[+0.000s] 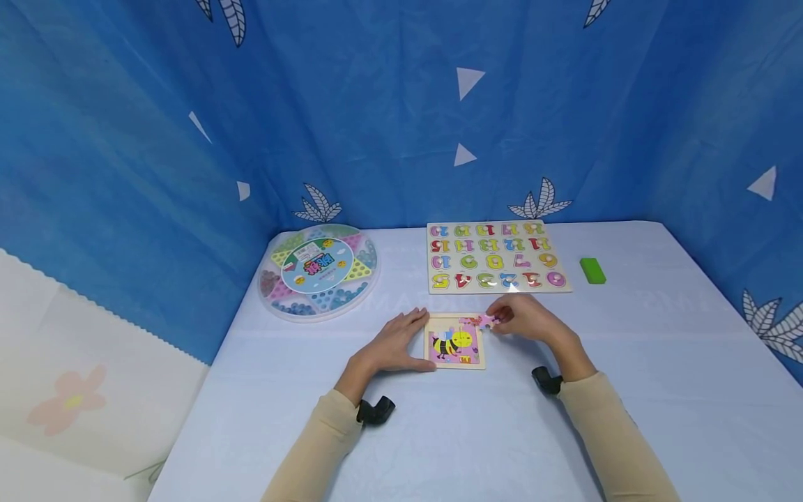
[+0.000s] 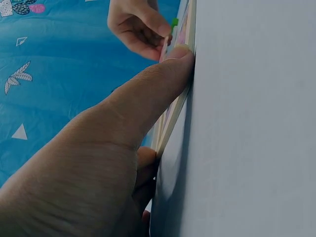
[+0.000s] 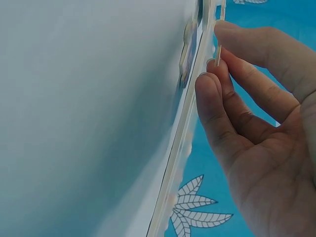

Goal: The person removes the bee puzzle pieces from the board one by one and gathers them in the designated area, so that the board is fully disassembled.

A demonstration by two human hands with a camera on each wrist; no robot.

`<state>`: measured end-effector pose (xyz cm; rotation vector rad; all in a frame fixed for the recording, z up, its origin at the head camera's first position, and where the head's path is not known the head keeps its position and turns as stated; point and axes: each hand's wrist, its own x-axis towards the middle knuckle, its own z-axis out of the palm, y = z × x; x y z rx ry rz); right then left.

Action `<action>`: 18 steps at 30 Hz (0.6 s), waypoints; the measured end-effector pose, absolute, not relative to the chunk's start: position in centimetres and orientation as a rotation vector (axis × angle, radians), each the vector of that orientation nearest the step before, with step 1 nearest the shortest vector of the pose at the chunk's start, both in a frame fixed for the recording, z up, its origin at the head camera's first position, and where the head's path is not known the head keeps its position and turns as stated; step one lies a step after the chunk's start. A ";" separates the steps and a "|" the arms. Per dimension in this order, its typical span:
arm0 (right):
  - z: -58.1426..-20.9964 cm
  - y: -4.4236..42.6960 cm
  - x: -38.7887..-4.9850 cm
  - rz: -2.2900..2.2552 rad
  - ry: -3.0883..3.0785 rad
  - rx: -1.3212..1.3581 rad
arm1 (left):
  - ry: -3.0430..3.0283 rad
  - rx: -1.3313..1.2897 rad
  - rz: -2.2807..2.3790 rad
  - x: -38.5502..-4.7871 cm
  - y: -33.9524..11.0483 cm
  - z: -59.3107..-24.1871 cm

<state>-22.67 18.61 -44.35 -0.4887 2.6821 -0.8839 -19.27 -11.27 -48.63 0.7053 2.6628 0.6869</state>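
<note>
A small square jigsaw tray (image 1: 454, 367) with a wooden rim lies on the table, holding pieces of a bee picture (image 1: 448, 346) on pink. Part of its top-left base is bare. My left hand (image 1: 396, 343) holds the tray from its left side, thumb at the lower edge and fingertips at the upper left corner. In the left wrist view, the thumb (image 2: 165, 66) lies over the rim. At the tray's upper right corner, my right hand (image 1: 523, 317) pinches a pink jigsaw piece (image 1: 488, 322). The right wrist view shows that piece (image 3: 219, 53) edge-on between fingers and thumb.
Behind the tray lies a wooden number board (image 1: 500, 256). To its right is a green block (image 1: 592, 270). A round clear case (image 1: 318, 272) of beads sits at the back left. Blue patterned cloth (image 1: 389, 111) hangs behind the white table (image 1: 439, 446).
</note>
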 end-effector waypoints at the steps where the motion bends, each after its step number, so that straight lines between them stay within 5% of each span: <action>1: -44.4 18.7 -22.7 -0.878 2.683 -0.484 | 2.662 0.704 0.686 -19.3 -11.3 -48.6; 18: -44.4 20.6 -22.5 -0.842 2.700 -0.415 | 2.657 0.694 0.689 -19.1 -11.2 -48.4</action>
